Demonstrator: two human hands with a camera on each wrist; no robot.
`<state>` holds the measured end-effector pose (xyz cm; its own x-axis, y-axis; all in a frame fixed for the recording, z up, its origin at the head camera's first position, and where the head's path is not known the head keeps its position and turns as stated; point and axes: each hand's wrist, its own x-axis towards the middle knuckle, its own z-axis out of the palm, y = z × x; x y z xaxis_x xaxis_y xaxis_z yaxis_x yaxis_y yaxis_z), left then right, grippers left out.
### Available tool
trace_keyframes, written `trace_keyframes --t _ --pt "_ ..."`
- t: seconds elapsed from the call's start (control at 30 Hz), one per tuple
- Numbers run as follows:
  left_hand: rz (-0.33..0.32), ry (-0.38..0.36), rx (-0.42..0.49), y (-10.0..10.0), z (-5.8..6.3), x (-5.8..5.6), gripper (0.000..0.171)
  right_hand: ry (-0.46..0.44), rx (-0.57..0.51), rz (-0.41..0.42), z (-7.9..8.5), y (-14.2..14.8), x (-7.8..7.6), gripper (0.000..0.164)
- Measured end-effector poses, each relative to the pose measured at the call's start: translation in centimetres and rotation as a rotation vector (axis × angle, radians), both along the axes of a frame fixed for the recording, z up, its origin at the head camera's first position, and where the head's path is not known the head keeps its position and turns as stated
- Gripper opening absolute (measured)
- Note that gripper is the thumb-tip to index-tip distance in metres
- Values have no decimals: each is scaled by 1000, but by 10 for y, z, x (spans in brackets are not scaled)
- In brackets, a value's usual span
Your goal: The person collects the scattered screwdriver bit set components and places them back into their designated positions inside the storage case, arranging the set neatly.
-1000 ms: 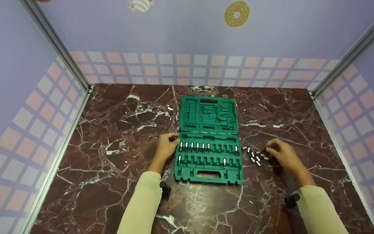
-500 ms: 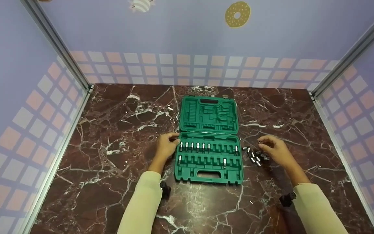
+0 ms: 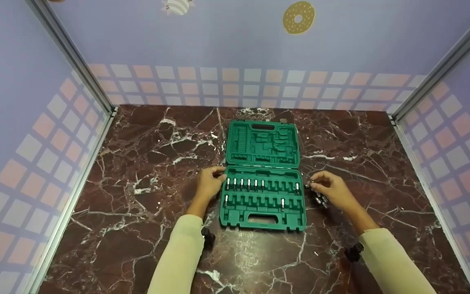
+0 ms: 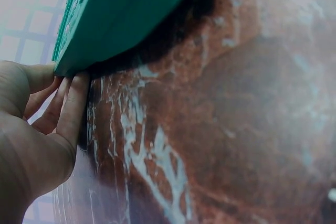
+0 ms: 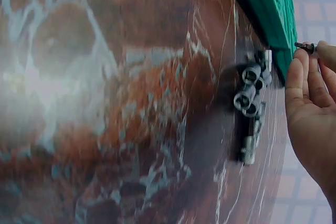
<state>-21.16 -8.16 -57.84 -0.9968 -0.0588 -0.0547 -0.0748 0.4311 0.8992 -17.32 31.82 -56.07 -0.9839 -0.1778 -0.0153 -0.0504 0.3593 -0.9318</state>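
A green plastic tool case (image 3: 235, 217) lies opened flat on the table, its lid away from me. Several silver bit sockets (image 3: 249, 185) stand in the slots of its near half; other slots hold nothing. My left hand (image 3: 208, 185) holds the case's left side near the hinge, thumb and fingertips at its edge (image 4: 105, 35). Just off the case's right side, my right hand (image 3: 335, 192) pinches a small bit socket (image 5: 306, 47), dark tip pointing toward the case. Below that hand lies a loose pile of bit sockets (image 5: 249, 95), partly hidden by it in the head view.
The table (image 3: 157, 245) has a dark red marbled top. Purple panels with checked borders (image 3: 235, 85) enclose it at the back and both sides, joined by metal corner posts (image 3: 69, 53). A black wrist camera (image 3: 354, 252) sits on the right wrist.
My right hand has moved left from the far side of the loose pile to beside the case, carrying the pinched bit socket. The left hand and the case have stayed put.
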Motion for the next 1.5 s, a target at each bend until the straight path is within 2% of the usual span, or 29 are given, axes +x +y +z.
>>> trace_keyframes --t 0.23,0.53,0.7,0.97,1.27,1.5 --pt "0 15 -12 1 -2 -1 21 4 -54 51 2 -15 -2 27" --pt "3 13 -18 0 -2 0 21 -23 -47 119 7 -38 -6 28" --pt "1 -4 -19 -1 0 1 22 -33 -19 129 8 -53 -10 27" --pt "-5 1 -11 0 0 0 22 -7 161 103 13 -77 -15 19" --pt "1 -10 -23 1 1 1 22 40 329 142 18 -100 -18 18" --pt "1 0 -40 1 0 -1 22 64 393 129 16 -110 -23 15"
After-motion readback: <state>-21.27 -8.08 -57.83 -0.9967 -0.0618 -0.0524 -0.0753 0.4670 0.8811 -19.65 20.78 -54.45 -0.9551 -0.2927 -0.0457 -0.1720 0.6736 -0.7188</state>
